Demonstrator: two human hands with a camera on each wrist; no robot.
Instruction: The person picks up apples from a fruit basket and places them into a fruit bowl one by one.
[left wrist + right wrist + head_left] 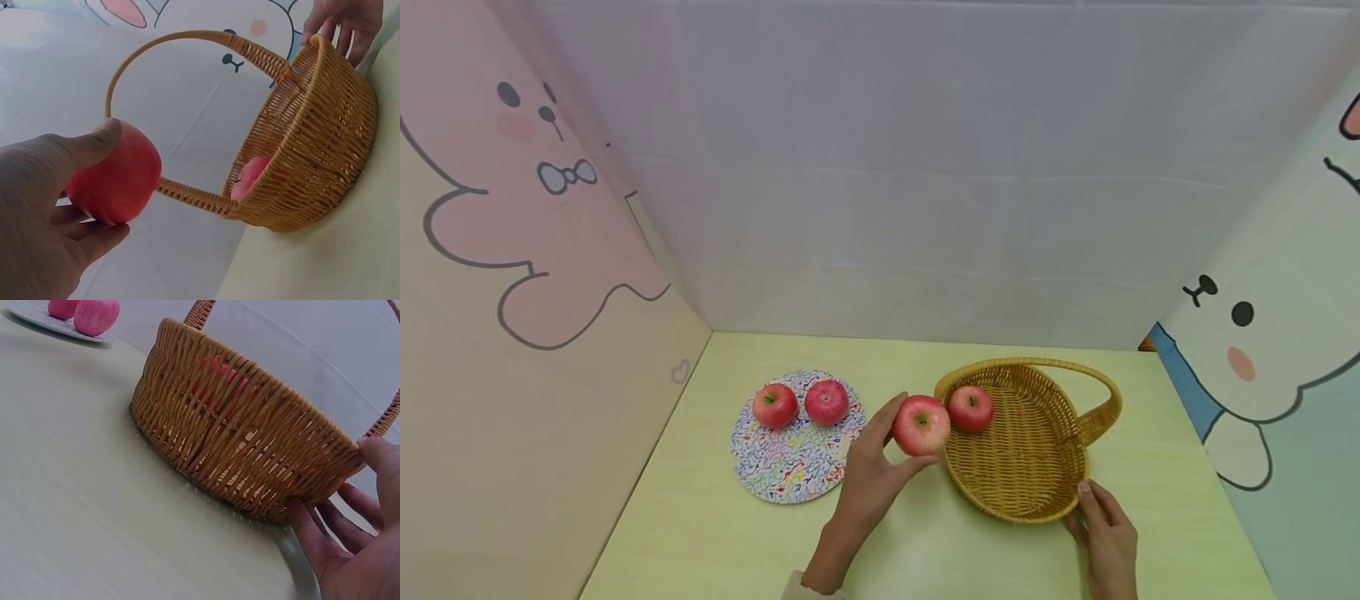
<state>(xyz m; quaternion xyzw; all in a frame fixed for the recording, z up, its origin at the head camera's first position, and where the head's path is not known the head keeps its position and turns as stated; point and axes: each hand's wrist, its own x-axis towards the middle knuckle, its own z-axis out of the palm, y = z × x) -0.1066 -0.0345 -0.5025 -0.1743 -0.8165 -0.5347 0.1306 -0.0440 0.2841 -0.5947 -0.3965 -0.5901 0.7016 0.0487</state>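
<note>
My left hand [871,475] holds a red apple [921,426] between thumb and fingers, just left of the basket's rim. In the left wrist view this apple [119,175] hangs in the air in front of the basket handle. The wicker basket [1018,467] has one arched handle, and another apple [972,409] lies inside at its left. At the basket's near right side my right hand [1108,533] grips it, thumb at the rim and fingers against the outer wall, as the right wrist view shows.
Left of the basket a round patterned plate [782,475] bears two apples, a left one [775,406] and a right one [827,402]. All stand on a pale yellow table [685,533]. A white wall [925,208] rises behind, with cartoon-printed walls on both sides.
</note>
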